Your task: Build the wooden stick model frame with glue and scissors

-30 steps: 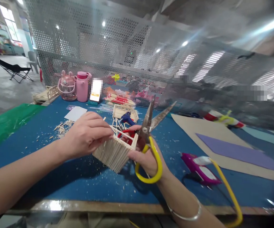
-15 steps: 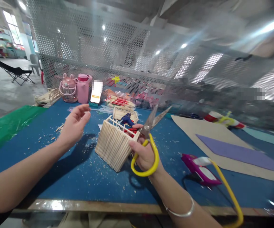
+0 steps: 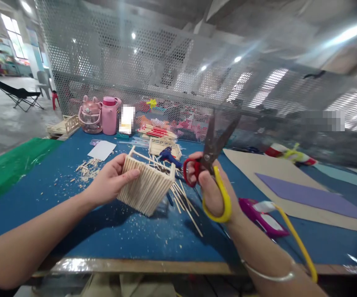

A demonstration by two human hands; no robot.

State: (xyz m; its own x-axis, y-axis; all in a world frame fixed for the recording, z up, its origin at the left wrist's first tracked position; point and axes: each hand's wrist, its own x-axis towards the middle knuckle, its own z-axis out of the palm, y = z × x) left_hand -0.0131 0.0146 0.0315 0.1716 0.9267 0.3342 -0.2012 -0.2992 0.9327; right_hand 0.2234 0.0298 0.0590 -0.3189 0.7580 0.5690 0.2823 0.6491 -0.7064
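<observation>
My left hand (image 3: 114, 179) grips the left side of a small box made of wooden sticks (image 3: 146, 185), thumb on the front wall. The box is tilted and held above the blue table. In my right hand (image 3: 213, 192) is a pair of scissors (image 3: 208, 158) with one yellow and one red handle loop; the blades are spread and point up and away. Behind the box lies a blue glue gun (image 3: 167, 156), partly hidden. Several loose thin sticks (image 3: 186, 198) lie on the table between the box and my right hand.
Wood scraps (image 3: 88, 169) and a white card (image 3: 102, 150) are on the left. At the back stand a pink bottle (image 3: 109, 115), a clear pink jug (image 3: 90, 117) and a phone (image 3: 126, 119). A magenta device (image 3: 263, 218) with a yellow cord and a purple sheet (image 3: 308, 196) lie right.
My left hand has moved right and taken hold of the stick box. My right hand has let go of the box and drawn off to the right with the scissors, uncovering loose sticks.
</observation>
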